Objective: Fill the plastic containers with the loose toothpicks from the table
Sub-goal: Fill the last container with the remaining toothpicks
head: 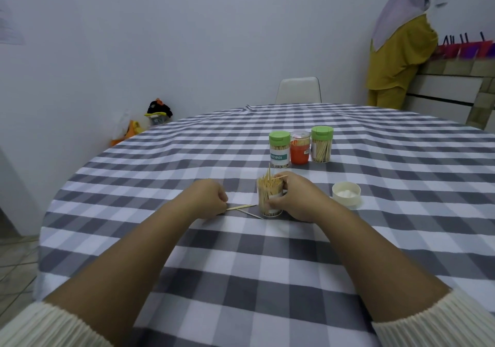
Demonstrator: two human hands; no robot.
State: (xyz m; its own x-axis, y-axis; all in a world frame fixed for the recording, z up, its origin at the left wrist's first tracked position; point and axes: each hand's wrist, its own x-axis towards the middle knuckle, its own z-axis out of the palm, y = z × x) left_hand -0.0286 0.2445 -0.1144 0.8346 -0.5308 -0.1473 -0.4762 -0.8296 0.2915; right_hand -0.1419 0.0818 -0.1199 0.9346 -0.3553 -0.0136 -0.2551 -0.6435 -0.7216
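On the checked surface (267, 253), the right hand (297, 196) gripped an open toothpick container (270, 199) while the left hand (207, 196) pinched loose toothpicks (241, 207) beside it.

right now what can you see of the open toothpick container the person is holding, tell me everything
The open container is a small clear plastic cylinder with a pale label band, standing upright on the checked tablecloth with no lid on. It is packed nearly full of upright wooden toothpicks, a few poking above the rim at angles. The right hand wraps round its right side. Loose toothpicks lie on the cloth just to its left.
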